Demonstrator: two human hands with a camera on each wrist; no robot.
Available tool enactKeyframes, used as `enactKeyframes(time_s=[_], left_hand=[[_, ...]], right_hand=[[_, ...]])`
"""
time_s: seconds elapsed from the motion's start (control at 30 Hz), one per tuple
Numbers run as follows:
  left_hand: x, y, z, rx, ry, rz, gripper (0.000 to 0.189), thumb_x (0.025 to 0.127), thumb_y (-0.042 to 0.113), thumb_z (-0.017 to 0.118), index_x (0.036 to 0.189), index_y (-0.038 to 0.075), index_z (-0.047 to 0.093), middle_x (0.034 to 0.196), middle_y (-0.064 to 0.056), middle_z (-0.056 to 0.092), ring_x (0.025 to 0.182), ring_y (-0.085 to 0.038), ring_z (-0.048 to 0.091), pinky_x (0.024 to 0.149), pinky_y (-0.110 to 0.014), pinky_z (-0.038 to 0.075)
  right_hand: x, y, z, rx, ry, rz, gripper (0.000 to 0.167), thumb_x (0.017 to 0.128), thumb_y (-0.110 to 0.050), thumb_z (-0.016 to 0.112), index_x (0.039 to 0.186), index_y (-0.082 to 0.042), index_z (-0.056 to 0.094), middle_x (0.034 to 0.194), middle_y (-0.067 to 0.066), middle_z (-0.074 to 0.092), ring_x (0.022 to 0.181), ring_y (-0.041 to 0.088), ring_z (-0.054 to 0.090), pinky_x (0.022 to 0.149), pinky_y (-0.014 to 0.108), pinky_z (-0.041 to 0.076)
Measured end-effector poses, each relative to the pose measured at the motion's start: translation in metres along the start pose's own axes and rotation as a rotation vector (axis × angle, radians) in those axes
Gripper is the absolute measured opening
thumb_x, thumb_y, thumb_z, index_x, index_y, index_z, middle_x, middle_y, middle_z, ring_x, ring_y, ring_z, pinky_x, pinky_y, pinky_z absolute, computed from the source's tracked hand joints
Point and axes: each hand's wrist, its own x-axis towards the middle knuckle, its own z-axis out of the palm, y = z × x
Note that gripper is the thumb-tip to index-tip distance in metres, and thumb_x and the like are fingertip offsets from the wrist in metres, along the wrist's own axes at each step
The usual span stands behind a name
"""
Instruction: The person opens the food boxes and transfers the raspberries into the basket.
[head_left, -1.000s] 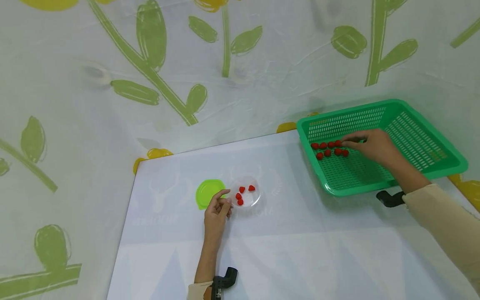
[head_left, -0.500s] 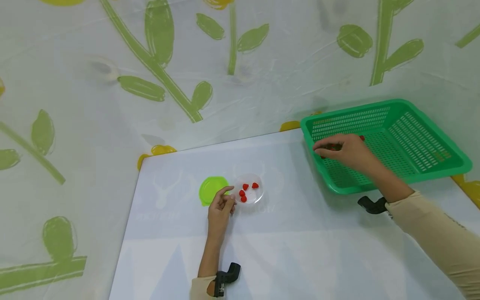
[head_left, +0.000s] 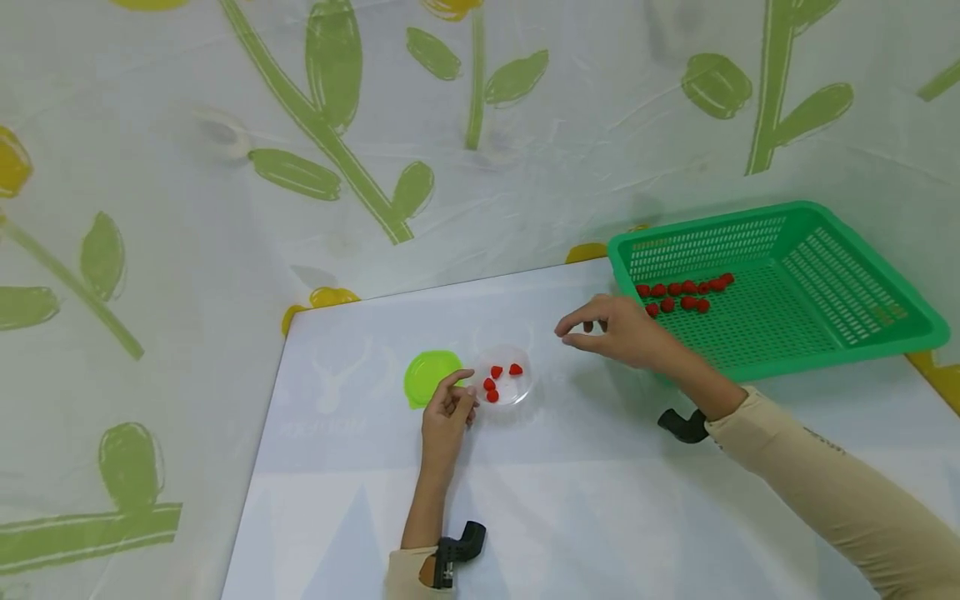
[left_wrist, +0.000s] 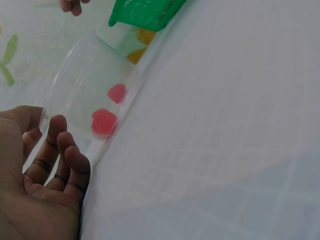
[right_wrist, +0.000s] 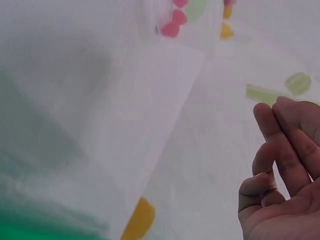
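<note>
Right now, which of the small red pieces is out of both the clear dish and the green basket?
The red piece pinched in the right hand, above the table between clear dish and green basket.

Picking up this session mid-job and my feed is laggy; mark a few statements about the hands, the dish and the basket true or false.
1. The right hand pinches a small red piece above the table. True.
2. The clear dish holds no red pieces. False: four lie in it.
3. The left hand rests at the rim of the clear dish. True.
4. The green lid sits on top of the dish. False: it lies on the table at the dish's left.
5. The green basket is empty. False: red pieces lie in its far left corner.
</note>
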Motion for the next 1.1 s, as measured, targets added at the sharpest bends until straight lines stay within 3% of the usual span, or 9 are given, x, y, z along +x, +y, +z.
enactKeyframes(time_s=[0.2,0.43,0.57,0.77,0.93,1.0,1.1], left_hand=[[0.0,0.003,0.001,0.001,-0.003,-0.041,0.03,0.1,0.013,0.063,0.129,0.015,0.064,0.089,-0.016,0.061,0.072,-0.025,0.053,0.063,-0.023,0.049],[-0.008,0.03,0.004,-0.004,-0.011,-0.044,0.028,0.1,0.009,0.061,0.128,0.008,0.063,0.088,-0.019,0.06,0.073,-0.032,0.053,0.064,-0.025,0.049],[-0.009,0.033,0.005,-0.011,-0.019,-0.038,0.028,0.1,0.009,0.061,0.128,0.008,0.063,0.087,-0.016,0.06,0.074,-0.035,0.052,0.064,-0.024,0.048],[-0.008,0.034,0.005,-0.02,-0.026,-0.041,0.029,0.1,0.011,0.062,0.128,0.008,0.063,0.086,-0.012,0.061,0.075,-0.036,0.051,0.064,-0.025,0.048],[-0.003,0.011,0.002,-0.002,-0.016,-0.016,0.029,0.098,0.022,0.067,0.127,0.019,0.065,0.086,-0.01,0.061,0.071,-0.026,0.053,0.061,-0.022,0.047],[0.0,0.001,0.001,0.0,-0.014,-0.001,0.028,0.098,0.026,0.068,0.126,0.023,0.066,0.086,-0.009,0.062,0.069,-0.02,0.052,0.06,-0.022,0.046],[0.0,0.0,0.001,0.002,-0.015,-0.001,0.029,0.098,0.027,0.067,0.126,0.023,0.066,0.085,-0.008,0.062,0.069,-0.019,0.053,0.06,-0.022,0.047]], right_hand=[[0.012,-0.003,0.03,-0.009,-0.097,0.003,0.016,0.09,-0.018,0.076,0.106,-0.022,0.079,0.094,-0.012,0.07,0.093,0.021,0.056,0.073,0.035,0.049],[0.029,-0.002,0.057,-0.025,-0.163,0.027,0.018,0.09,-0.016,0.076,0.108,-0.015,0.079,0.095,-0.009,0.069,0.102,0.03,0.056,0.077,0.035,0.051],[0.035,-0.004,0.066,-0.049,-0.194,0.05,0.019,0.09,-0.019,0.077,0.108,-0.015,0.079,0.096,-0.005,0.066,0.102,0.029,0.054,0.076,0.034,0.05],[0.041,-0.009,0.075,-0.207,-0.197,0.011,0.019,0.088,-0.019,0.079,0.107,-0.017,0.08,0.097,0.002,0.065,0.092,0.023,0.048,0.073,0.033,0.041],[0.043,-0.014,0.086,-0.418,-0.196,-0.069,0.022,0.086,-0.021,0.08,0.107,-0.018,0.08,0.092,-0.002,0.068,0.09,0.018,0.043,0.073,0.036,0.031],[0.043,-0.016,0.088,-0.425,-0.205,-0.06,0.021,0.086,-0.02,0.08,0.107,-0.018,0.08,0.092,0.0,0.068,0.09,0.018,0.043,0.073,0.037,0.03],[0.042,-0.017,0.088,-0.34,-0.211,-0.004,0.019,0.086,-0.018,0.08,0.105,-0.017,0.081,0.095,0.002,0.064,0.091,0.02,0.042,0.073,0.037,0.031]])
